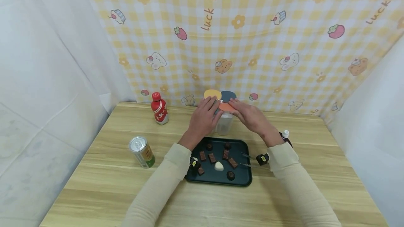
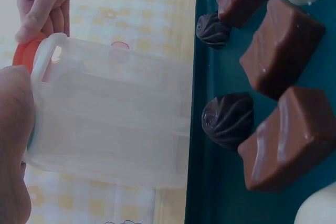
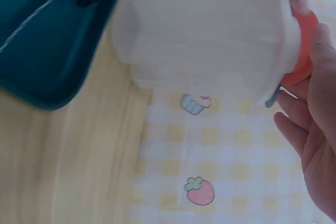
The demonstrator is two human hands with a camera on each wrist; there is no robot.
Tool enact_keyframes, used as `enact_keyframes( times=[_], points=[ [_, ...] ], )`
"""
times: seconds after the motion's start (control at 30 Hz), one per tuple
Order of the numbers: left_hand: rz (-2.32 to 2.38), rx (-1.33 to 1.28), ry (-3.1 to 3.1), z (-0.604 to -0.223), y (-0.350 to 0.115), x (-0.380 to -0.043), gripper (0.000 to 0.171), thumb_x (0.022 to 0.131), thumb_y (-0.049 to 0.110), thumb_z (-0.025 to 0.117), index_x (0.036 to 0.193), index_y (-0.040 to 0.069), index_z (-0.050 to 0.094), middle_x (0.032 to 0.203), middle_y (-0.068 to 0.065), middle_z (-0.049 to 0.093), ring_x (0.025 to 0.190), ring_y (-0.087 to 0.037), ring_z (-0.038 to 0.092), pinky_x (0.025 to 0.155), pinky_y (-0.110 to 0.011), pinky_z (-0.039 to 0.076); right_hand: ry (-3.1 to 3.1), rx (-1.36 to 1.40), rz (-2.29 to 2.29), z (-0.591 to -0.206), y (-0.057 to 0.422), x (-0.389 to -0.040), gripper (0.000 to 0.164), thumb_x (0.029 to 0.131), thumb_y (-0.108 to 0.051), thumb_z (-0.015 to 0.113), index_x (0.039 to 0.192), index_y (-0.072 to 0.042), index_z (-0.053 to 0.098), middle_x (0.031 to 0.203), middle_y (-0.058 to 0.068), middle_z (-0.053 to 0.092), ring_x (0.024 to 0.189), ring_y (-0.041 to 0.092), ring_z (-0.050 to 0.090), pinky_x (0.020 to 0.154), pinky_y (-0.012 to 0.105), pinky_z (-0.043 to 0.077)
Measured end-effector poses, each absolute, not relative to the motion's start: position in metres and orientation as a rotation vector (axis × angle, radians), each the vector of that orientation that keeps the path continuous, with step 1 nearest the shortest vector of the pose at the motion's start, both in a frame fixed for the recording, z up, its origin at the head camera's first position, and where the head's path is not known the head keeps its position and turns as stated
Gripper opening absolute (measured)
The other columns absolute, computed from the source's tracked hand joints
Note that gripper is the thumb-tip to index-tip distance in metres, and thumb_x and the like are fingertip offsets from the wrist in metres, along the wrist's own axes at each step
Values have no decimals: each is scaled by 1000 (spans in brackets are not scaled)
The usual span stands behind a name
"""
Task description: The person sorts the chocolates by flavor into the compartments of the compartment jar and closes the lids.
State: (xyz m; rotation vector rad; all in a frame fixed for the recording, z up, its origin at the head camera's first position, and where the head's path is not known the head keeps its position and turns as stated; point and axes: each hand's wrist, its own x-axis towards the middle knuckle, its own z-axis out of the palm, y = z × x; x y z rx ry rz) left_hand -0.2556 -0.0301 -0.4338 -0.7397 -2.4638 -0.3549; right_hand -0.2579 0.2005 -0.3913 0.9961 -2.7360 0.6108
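At centre, the left hand (image 1: pixel 205 116) rests straight-fingered on the container (image 1: pixel 223 125); the right hand (image 1: pixel 250 115) pinches its orange flap (image 1: pixel 226 107). Lower centre, 1 sleeve (image 1: pixel 180 158) overlaps the tray (image 1: pixel 211 178); 1 can (image 1: pixel 142 152) stands left.

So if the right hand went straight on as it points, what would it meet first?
The right hand is touching the orange lid, so that comes first; beyond it, probably the dark blue lid, though depth there is hard to judge.
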Motion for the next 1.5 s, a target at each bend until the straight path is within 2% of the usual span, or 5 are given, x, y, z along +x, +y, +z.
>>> enact_keyframes(
  times=[0.6,0.83,0.97,1.2,1.5],
  points=[
    [-526,-766,-2485,-416,-31,-260,47,108,39,54,139,7,65,143,-12,61,134,-28,54,117,-45,34,-2761,940,797,-364,189,-261,50,106,-29,61,145,2,57,104,20,73,59,32,64,90,50,54],
    [-676,-761,-2518,-409,-31,-267,44,110,37,50,138,9,66,132,-9,68,126,-29,58,108,-45,45,-2696,854,825,-356,189,-253,46,109,-25,55,149,-3,54,110,22,73,84,37,71,91,52,53],
    [-670,-762,-2531,-404,-34,-273,42,110,37,50,138,11,68,121,-6,73,115,-27,61,101,-45,48,-2587,865,822,-348,193,-243,39,109,-19,56,145,-5,60,70,14,67,49,26,50,78,47,52],
    [-777,-888,-2502,-404,-37,-279,41,111,35,47,138,11,67,129,-9,69,129,-29,55,119,-53,27,-2548,878,808,-343,201,-220,28,107,-20,60,128,-6,74,100,8,77,37,10,29,53,35,42],
    [-980,-862,-2571,-413,-39,-281,49,112,41,41,147,13,60,151,-13,52,145,-31,41,120,-49,28,-2680,875,769,-360,220,-184,23,106,-22,63,117,-9,79,106,3,77,84,17,73,80,48,59]
  ],
)
